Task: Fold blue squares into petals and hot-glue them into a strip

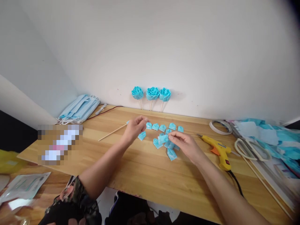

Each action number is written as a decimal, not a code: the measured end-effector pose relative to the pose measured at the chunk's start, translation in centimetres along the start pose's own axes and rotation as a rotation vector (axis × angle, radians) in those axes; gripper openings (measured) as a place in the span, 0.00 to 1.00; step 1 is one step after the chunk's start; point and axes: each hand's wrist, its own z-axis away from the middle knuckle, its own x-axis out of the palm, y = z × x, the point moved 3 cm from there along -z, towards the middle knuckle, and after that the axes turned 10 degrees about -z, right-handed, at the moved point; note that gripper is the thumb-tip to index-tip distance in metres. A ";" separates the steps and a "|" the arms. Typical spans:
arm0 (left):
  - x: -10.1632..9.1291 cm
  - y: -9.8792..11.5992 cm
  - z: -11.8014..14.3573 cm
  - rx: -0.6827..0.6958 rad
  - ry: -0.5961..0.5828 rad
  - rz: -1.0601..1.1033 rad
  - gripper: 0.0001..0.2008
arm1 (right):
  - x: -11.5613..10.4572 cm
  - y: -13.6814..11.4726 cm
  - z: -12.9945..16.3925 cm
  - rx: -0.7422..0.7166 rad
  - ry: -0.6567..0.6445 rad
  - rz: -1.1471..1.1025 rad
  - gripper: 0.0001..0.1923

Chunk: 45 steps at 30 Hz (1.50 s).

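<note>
While the left hand pinches the near end of a wooden skewer, its fingers are closed around it; the stick lies on the desk and runs out to the left of the hand. Something blue shows at the fingertips, but it's too small to tell what.

Right hand: fingers narrow, thumb and forefinger pinching a folded blue petal at the top of a loose pile of the same pieces. Pile sits mid-desk, just beside the hand on its left. One more piece lies at the near edge of the pile, below the fingers.

Row of blue petals lies behind both hands, spaced apart, running left to right between the hands and the wall. One single piece sits just right of the left hand.

Rest:
- three finished blue roses on sticks, leaning on the wall behind the row
- yellow glue gun to the right of the right hand, nozzle pointing left, black cord running off the near edge
- white-handled scissors further right, near blue scraps
- coil of white cord behind the glue gun
- stack of blue face masks at the far left corner
- packet at near left, on a lower surface
</note>
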 end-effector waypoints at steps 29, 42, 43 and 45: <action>0.2 -1.2 -0.3 0.201 0.034 -0.581 0.14 | 6.2 -1.7 -0.2 -0.384 -0.155 1.265 0.10; 1.6 -1.8 0.2 0.195 -0.052 -0.571 0.13 | 0.4 -0.8 -0.4 -0.208 0.010 0.756 0.09; 1.7 -1.9 0.2 0.195 -0.056 -0.573 0.13 | 1.1 -0.8 -0.4 -0.259 -0.028 0.826 0.09; 1.7 -2.0 0.2 0.194 -0.059 -0.581 0.13 | 2.7 -0.9 -0.3 -0.345 -0.106 0.983 0.09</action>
